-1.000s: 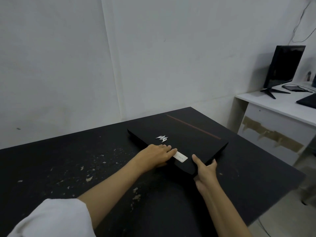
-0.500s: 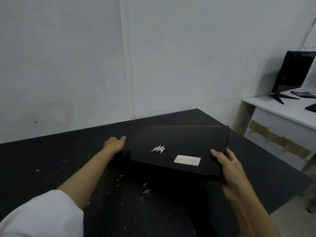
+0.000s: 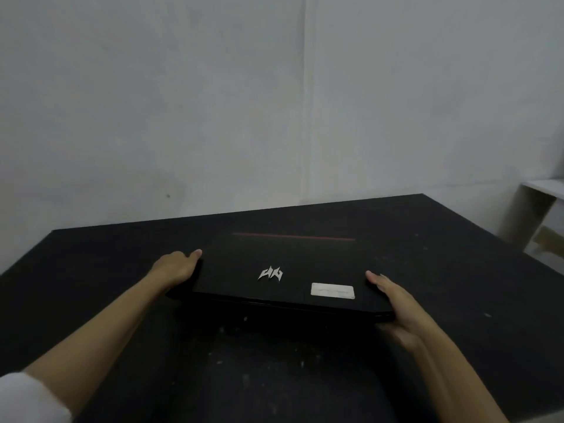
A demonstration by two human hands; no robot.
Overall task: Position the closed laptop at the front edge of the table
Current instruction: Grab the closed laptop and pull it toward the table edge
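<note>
The closed black laptop point(image 3: 293, 267) has a silver logo, a white sticker and a red line near its far edge. It lies square to me over the middle of the black table point(image 3: 442, 270), its near edge slightly raised. My left hand point(image 3: 177, 267) grips the laptop's left side, thumb on top. On the opposite side my right hand point(image 3: 399, 306) holds the near right corner, fingers underneath.
A white wall stands just behind the table's far edge. Part of a white desk point(image 3: 546, 190) shows at the right edge, beyond a gap. The table's surface has pale scuff marks in front of the laptop.
The laptop has been turned from a diagonal to square with me. My left hand went from the lid to the left side; my right hand stayed at the near right corner.
</note>
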